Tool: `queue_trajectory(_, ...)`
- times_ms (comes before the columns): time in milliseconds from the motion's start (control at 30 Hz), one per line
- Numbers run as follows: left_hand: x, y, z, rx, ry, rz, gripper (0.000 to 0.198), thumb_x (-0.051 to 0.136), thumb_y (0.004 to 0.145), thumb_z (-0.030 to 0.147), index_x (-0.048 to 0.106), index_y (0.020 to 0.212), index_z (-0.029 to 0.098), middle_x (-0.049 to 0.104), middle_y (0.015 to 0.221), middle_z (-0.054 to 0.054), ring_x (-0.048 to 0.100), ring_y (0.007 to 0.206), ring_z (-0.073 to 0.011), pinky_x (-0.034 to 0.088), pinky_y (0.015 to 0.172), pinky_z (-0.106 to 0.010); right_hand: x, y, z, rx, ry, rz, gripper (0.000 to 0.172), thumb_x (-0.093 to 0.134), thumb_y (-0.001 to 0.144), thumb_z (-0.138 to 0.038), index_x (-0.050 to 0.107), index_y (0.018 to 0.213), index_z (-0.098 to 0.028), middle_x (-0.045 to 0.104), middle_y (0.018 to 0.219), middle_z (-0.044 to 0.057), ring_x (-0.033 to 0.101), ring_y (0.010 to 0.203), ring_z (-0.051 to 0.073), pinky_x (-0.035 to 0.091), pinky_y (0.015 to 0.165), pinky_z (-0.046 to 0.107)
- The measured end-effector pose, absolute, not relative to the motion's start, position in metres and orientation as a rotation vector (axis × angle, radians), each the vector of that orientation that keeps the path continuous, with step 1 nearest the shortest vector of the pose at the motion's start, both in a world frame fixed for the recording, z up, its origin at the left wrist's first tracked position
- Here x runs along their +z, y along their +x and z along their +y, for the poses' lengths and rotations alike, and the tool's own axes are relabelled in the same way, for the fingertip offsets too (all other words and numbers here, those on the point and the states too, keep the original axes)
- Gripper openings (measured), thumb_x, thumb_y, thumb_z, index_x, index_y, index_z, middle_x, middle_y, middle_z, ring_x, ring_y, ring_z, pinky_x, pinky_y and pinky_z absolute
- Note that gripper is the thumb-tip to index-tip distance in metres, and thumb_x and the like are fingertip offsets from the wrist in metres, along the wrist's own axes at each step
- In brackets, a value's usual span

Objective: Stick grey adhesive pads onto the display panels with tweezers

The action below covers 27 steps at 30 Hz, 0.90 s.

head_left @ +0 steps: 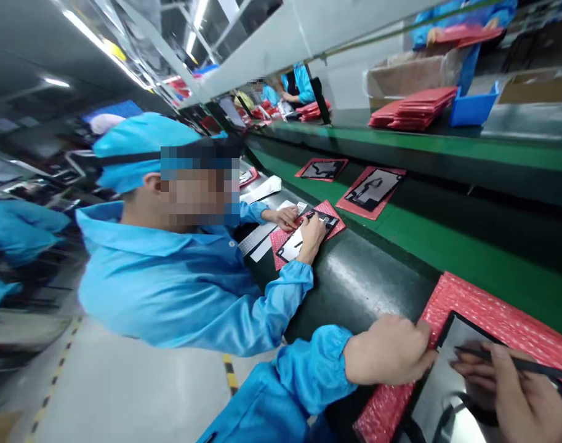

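In the lower right of the head view, a dark-framed flat screen panel [440, 394] with a shiny, reflective face lies on red bubble wrap [493, 307]. My left hand [389, 349] is closed, its fingertips down at the panel's left edge; whatever they pinch is hidden. Over the panel, my right hand [530, 394] grips slim black tweezers [516, 362] between thumb and fingers, the pointed tip aimed left, just above the glossy surface. Whether the tip touches it I cannot tell.
To my left a co-worker [183, 277] in blue works on another panel [292, 245]. Two panels on red wrap, one a wrapped panel [373, 189], lie on the green belt [419, 240]. The shelf above holds red pouches [419, 107] and a blue bin [473, 106].
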State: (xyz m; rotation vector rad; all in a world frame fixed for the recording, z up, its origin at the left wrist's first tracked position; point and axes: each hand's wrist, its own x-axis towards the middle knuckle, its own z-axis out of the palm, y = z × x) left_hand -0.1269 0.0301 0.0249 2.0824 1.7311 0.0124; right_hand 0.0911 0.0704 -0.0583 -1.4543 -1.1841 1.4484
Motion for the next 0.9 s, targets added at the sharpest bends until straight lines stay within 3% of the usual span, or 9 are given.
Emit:
queue_trajectory(100, 0.007, -0.132, 0.023, 0.154, 1.936, 1.809, 0.032, 0.050, 0.104, 0.047, 0.061, 0.112, 0.017, 0.076, 0.086, -0.013, 0.076, 0.078, -0.0311, 0.055, 0.070, -0.039, -0.045, 0.082, 0.072, 1.464, -1.434, -1.124, 0.065, 0.078, 0.082, -0.073, 0.073, 0.098, -0.011, 0.081, 0.076, 0.015, 0.081, 0.063, 0.028, 0.069, 0.056, 0.030)
queue_trajectory(233, -0.005, -0.136, 0.021, 0.357, 1.838, 1.746, 0.014, 0.056, 0.099, 0.035, 0.061, 0.094, 0.022, 0.069, 0.077, -0.005, 0.069, 0.073, -0.0225, 0.046, 0.068, -0.032, -0.032, 0.071, 0.069, 1.424, -1.264, -1.109, 0.060, 0.078, 0.084, -0.071, 0.067, 0.098, -0.014, 0.080, 0.075, 0.011, 0.079, 0.059, 0.024, 0.066, 0.053, 0.029)
queue_trajectory(400, 0.003, -0.123, 0.018, 0.671, 1.741, 1.612, 0.020, 0.048, 0.099, 0.029, 0.050, 0.080, 0.023, 0.058, 0.076, 0.000, 0.055, 0.071, -0.0170, 0.040, 0.069, -0.031, -0.026, 0.074, 0.067, 1.464, -1.099, -1.017, 0.054, 0.076, 0.087, -0.068, 0.063, 0.097, -0.017, 0.079, 0.071, 0.006, 0.078, 0.055, 0.022, 0.065, 0.054, 0.030)
queue_trajectory(533, 0.007, -0.105, 0.019, 0.884, 1.617, 1.504, 0.023, 0.040, 0.103, 0.040, 0.048, 0.089, 0.023, 0.057, 0.084, 0.000, 0.055, 0.079, -0.0161, 0.045, 0.074, -0.030, -0.020, 0.093, 0.062, 1.437, -1.007, -0.953, 0.049, 0.074, 0.092, -0.065, 0.062, 0.098, -0.018, 0.079, 0.071, 0.005, 0.078, 0.057, 0.021, 0.066, 0.059, 0.030)
queue_trajectory(600, 0.002, -0.095, 0.023, 0.940, 1.534, 1.444, 0.023, 0.049, 0.100, 0.047, 0.048, 0.099, 0.024, 0.059, 0.087, 0.001, 0.060, 0.083, -0.0162, 0.048, 0.073, -0.029, -0.018, 0.105, 0.059, 1.390, -0.995, -0.911, 0.047, 0.073, 0.093, -0.064, 0.061, 0.098, -0.019, 0.079, 0.070, 0.004, 0.078, 0.057, 0.021, 0.065, 0.056, 0.029)
queue_trajectory(733, -0.008, -0.074, 0.038, 0.963, 1.424, 1.334, 0.052, 0.073, 0.082, 0.047, 0.044, 0.119, 0.025, 0.066, 0.098, -0.003, 0.069, 0.095, -0.0206, 0.054, 0.071, -0.029, -0.018, 0.132, 0.053, 1.269, -1.002, -0.835, 0.049, 0.073, 0.091, -0.067, 0.060, 0.094, -0.020, 0.079, 0.069, 0.004, 0.077, 0.053, 0.020, 0.061, 0.051, 0.027)
queue_trajectory(900, -0.007, -0.050, 0.101, 0.975, 1.251, 1.271, 0.068, 0.084, 0.073, 0.040, 0.043, 0.125, 0.025, 0.072, 0.104, -0.006, 0.075, 0.095, -0.0242, 0.062, 0.078, -0.036, -0.027, 0.182, 0.042, 1.048, -1.032, -0.700, 0.046, 0.069, 0.094, -0.067, 0.061, 0.095, -0.022, 0.076, 0.066, 0.002, 0.077, 0.058, 0.024, 0.065, 0.060, 0.036)
